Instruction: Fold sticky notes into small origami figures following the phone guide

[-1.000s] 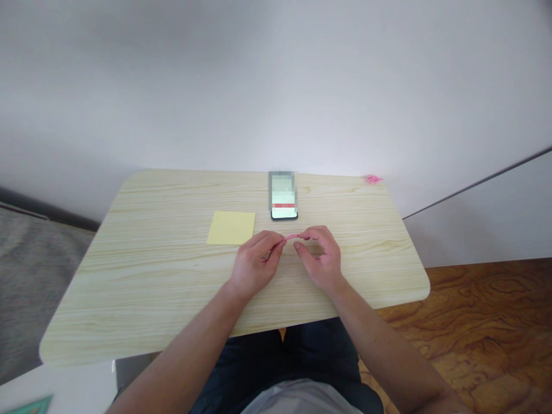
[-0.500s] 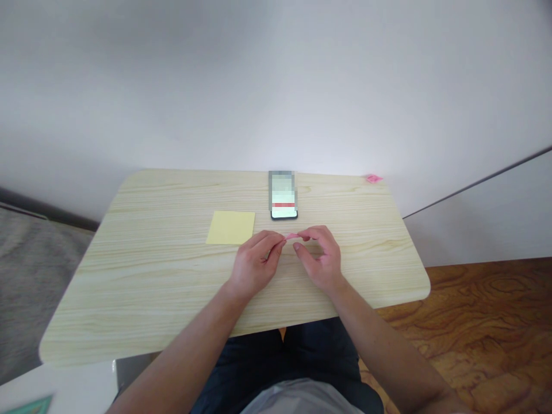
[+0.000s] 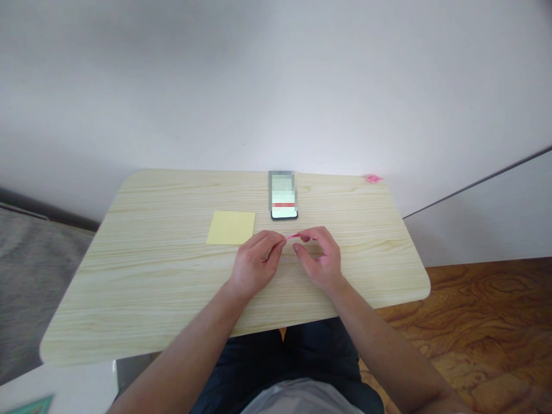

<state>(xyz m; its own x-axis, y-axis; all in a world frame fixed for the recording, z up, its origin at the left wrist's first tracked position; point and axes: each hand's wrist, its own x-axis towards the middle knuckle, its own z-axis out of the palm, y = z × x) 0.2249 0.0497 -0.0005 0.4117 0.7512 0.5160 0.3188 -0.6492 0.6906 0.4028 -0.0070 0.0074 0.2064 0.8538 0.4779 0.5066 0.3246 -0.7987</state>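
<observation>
Between my hands, over the middle of the table, is a small narrow pink piece that looks like folded paper. My left hand pinches its left end between thumb and fingertips. The fingertips of my right hand touch its right end, with the thumb held apart below. A flat yellow square sheet of paper lies just beyond my left hand. Past my hands a phone lies face up with its screen lit; most of the screen is blurred out.
The pale wood-grain table has rounded corners and stands against a white wall. Near its far right corner sits a small folded pink paper shape. A white surface adjoins at lower left, and wooden floor shows at right.
The pink piece has turned slightly between my fingers and now looks thinner and brighter pink. My hands have stayed almost in place.
</observation>
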